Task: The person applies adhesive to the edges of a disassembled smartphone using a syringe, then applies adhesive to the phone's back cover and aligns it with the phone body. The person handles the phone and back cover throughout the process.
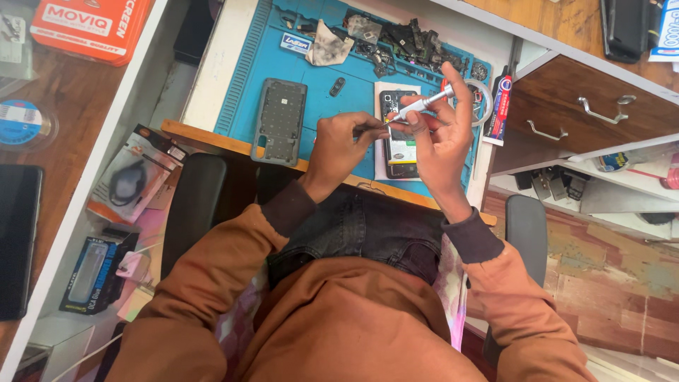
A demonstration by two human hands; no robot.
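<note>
Screwdriver (424, 105), small and silver, sits in the right hand (442, 138), whose fingers are curled shut around it, above the near edge of the worktop (212, 138). The left hand (339, 145) pinches its fingers closed at the tip; something tiny may be there, but I cannot tell. It looks like the tip is being set or loaded. Just past the hands lies an opened phone (399, 141) on a blue mat (244, 64). A grey phone case (280, 120) lies beside it. Farther back is a heap of dark parts (410, 42). The next move needs a steady, careful aim.

Rust-brown sweatshirt (339, 318); dark ribbed cuffs (288, 206); black jeans (364, 230)
</note>
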